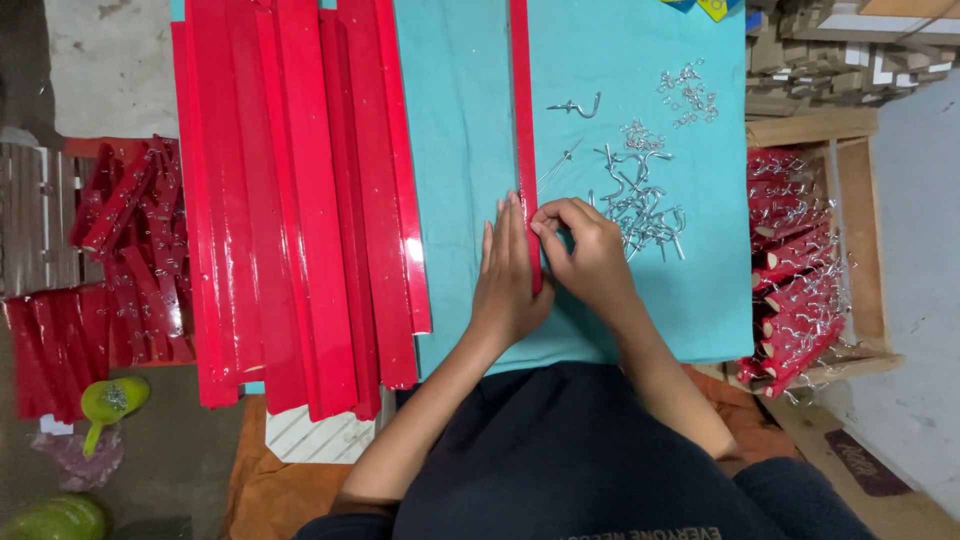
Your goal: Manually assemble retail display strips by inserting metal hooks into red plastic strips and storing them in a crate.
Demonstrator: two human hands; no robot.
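Both bare forearms reach forward from the body, converging. The left hand [508, 275] lies flat, palm down, fingers [512, 225] straight and together, pointing away. Just beside it, the right hand [585, 255] is curled, thumb and fingertips pinched together at the left hand's edge.

Under the flat left hand [508, 285] and pinched by the fingertips of the right hand [588, 255] lies a narrow red strip [522, 110], smooth and glossy like plastic or coated card, resting on a matt turquoise cloth [460, 150] that looks soft and slightly creased. Just beyond the right hand's knuckles is a heap of metal hooks [638, 195], bright and shiny as plated wire. Well to the left of the left hand lies a stack of red strips [300, 200] with the same slick, light-catching sheen, and far to the right of the right hand stands a wooden crate [860, 190], bare and rough-looking.
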